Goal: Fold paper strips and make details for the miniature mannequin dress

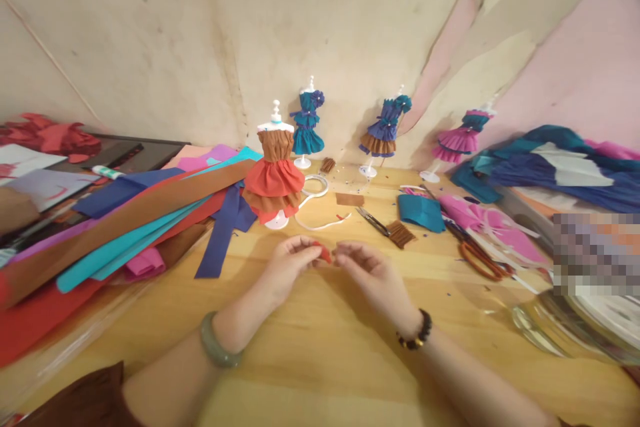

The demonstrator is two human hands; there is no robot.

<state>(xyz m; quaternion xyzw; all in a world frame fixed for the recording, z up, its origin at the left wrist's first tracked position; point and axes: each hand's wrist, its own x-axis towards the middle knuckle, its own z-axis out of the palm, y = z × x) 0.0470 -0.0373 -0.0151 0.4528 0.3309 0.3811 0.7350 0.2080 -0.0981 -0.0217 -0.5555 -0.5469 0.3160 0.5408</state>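
Note:
Over the middle of the table, my left hand point(293, 267) pinches a small red piece of paper or cloth point(325, 253) between thumb and fingers. My right hand point(367, 273) is just to its right, its thumb and fingertips pressed together close to the red piece. Whatever those fingertips hold is too small to make out. Just beyond my hands stands a white mini dress form point(275, 117) wearing a brown and red ruffled dress point(275, 177). A roll of narrow white tape point(316, 185) lies beside its base, its loose end curling toward my hands.
Three more dressed forms, a teal one point(307, 127), a blue one point(384, 123) and a pink one point(457, 137), stand along the wall. Coloured strips point(150, 213) pile up at left. Small scissors point(373, 220), orange-handled scissors point(483, 263) and a glass jar point(550, 323) are at right.

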